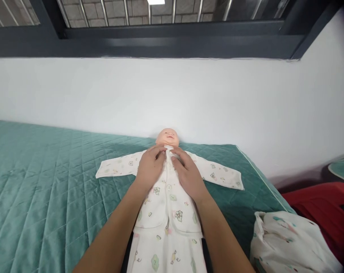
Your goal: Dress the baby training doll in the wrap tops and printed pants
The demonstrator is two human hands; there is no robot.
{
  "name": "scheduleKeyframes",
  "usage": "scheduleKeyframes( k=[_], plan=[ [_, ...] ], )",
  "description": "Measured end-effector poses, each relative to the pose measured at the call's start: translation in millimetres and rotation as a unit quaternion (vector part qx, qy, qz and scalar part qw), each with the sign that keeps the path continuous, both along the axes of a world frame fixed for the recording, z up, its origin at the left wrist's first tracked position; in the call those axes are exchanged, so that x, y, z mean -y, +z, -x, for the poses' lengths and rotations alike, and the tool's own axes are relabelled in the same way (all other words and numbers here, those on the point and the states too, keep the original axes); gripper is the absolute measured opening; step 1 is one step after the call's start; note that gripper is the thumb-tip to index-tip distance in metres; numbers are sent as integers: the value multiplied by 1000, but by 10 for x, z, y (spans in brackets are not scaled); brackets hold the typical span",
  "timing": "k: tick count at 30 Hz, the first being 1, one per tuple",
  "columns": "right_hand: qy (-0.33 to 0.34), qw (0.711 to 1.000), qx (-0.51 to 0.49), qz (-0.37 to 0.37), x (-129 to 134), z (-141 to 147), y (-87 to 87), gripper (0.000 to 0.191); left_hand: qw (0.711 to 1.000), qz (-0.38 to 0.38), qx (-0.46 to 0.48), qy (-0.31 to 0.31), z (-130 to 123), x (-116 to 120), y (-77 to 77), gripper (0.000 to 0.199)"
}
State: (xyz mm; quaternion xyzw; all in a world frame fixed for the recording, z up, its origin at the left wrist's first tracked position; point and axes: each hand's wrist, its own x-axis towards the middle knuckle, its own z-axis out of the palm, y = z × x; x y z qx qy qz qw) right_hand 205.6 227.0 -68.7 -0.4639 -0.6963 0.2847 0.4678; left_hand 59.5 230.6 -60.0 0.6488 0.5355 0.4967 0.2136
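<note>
A doll (168, 137) lies on its back with its head near the wall, dressed in a white printed jacket (156, 212) and matching printed trousers (163, 254). Both jacket sleeves are spread out to the sides. My left hand (152, 165) rests on the upper chest left of the front opening, its fingertips by the collar. On the other side of the opening, my right hand (187, 170) touches the collar area, fingers bent. The fingers of each hand are closed near the collar edge; whatever lies between the fingertips is too small to make out.
A green quilted cover (61, 189) lies beneath the doll. White printed cloth (291, 242) is bunched at the lower right, beside a red item (325, 212). The white wall (172, 91) and a dark window frame (172, 45) stand behind.
</note>
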Motion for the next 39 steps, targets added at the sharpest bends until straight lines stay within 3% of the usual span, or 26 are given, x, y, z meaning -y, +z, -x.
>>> scheduleKeyframes(
  k=[8, 27, 36, 39],
  plan=[
    [-11, 1000, -8, 0, 8, 5, -5, 27, 999, 18, -13, 25, -5, 0, -17, 28],
    [0, 997, 72, -37, 10, 7, -10, 35, 1000, -13, -15, -12, 1, 33, 21, 32],
    [-78, 990, -77, 87, 44, 46, -48, 28, 999, -17, -3, -29, 15, 22, -1, 21],
    [-66, 979, -169, 92, 75, 49, 42, 26, 997, -37, 67, -31, 41, 88, 100, 20]
  ],
)
